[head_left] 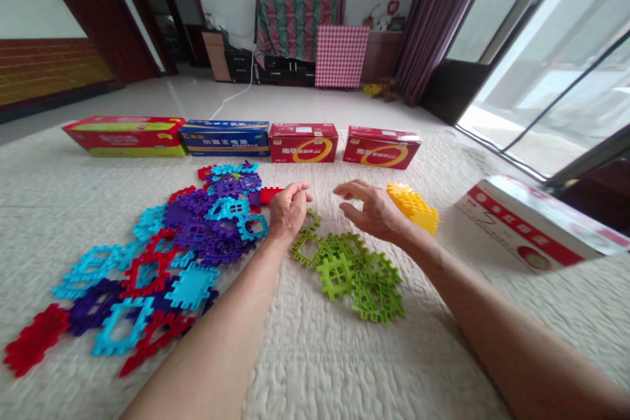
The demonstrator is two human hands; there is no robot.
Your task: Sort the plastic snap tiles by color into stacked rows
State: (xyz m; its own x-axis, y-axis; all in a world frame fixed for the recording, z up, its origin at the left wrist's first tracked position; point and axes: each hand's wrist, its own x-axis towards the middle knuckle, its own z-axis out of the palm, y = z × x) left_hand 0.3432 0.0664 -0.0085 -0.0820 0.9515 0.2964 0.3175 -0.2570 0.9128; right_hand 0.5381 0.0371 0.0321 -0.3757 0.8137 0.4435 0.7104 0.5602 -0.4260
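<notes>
In the head view, the green interlocking tiles (337,275) are heaped loosely on the quilted cover (305,361), between the forearms and nearer the camera than the fingers. The fingers of the left hand (289,211) are curled toward the thumb; whether anything is pinched cannot be told. A red tile (270,195) is seen just beside it. On the right hand (373,207), thumb and forefinger are held apart, with yellow tiles (424,218) stacked just outside that hand.
</notes>
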